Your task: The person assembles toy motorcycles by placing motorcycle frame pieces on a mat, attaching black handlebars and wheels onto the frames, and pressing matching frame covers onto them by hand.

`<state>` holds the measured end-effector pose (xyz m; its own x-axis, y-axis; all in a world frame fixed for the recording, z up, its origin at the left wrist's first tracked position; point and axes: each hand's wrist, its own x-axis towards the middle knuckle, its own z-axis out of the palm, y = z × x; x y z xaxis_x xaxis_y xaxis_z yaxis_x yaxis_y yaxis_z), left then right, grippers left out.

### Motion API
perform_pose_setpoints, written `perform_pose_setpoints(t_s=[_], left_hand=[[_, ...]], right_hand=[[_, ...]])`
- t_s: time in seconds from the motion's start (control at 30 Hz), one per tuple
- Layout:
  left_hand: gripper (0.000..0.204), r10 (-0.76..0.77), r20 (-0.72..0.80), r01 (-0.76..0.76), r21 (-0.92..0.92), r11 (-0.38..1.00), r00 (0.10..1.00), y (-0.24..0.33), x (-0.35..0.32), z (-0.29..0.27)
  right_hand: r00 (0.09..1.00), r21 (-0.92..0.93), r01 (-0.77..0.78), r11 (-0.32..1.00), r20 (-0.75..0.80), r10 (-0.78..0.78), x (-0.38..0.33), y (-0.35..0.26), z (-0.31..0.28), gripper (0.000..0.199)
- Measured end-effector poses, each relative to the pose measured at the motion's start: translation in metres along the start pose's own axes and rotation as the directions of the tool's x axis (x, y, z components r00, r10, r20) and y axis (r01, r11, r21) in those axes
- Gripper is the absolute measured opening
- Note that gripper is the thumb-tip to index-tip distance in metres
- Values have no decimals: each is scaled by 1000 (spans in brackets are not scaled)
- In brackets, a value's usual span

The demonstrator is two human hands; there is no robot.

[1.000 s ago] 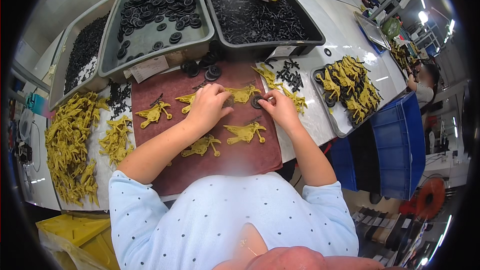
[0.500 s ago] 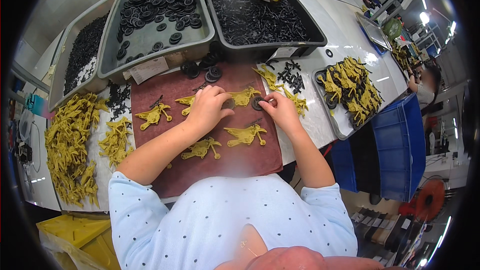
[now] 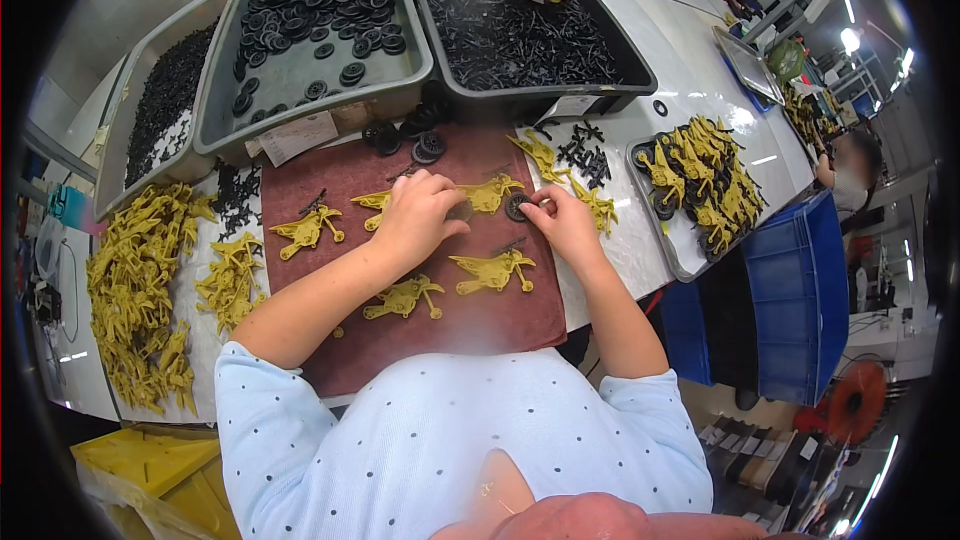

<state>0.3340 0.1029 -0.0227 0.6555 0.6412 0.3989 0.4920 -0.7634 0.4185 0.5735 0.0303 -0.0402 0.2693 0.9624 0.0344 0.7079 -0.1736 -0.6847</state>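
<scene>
On the dark red cloth, a yellow plastic frame shaped like a small bike body lies between my hands. My right hand pinches a black wheel at the frame's right end. At its left end, my left hand is curled with thumb and fingers around another dark wheel, partly hidden by the fingers. Under and beside the left hand, a second yellow frame is half covered. More yellow frames lie on the cloth, among them one at the left and one nearer me.
Behind the cloth stand a grey bin of black wheels and a bin of thin black parts. Yellow frames are heaped at left. A metal tray holds frames with wheels at right. Blue crates stand beside the table.
The view has shifted very slightly. Both hands keep nearly the same place and grip, with the wheels still at the frame's two ends.
</scene>
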Motion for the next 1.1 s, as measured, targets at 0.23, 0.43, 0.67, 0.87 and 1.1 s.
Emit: perform_pose_setpoints(t_s=[0.23,0.43,0.67,0.87,1.1], left_hand=[[35,-9,81,9,4,1000,997,4,-3,5],[28,81,95,-81,-2,997,992,-5,1,4],[28,106,-109,-98,73,992,988,-13,9,-19],[22,-258,-4,256,147,956,966,-53,36,-37],[39,-409,87,383,220,897,908,-44,51,-14]], right_hand=[[1000,-20,17,1000,-26,-18,-1,2,1,26],[998,-8,-33,999,52,33,3,-9,-8,25],[880,-48,467,883,-72,-470,40,-77,-2,18],[740,-216,669,711,97,-666,84,-91,57,19],[865,-115,500,858,109,-489,109,-77,64,15]])
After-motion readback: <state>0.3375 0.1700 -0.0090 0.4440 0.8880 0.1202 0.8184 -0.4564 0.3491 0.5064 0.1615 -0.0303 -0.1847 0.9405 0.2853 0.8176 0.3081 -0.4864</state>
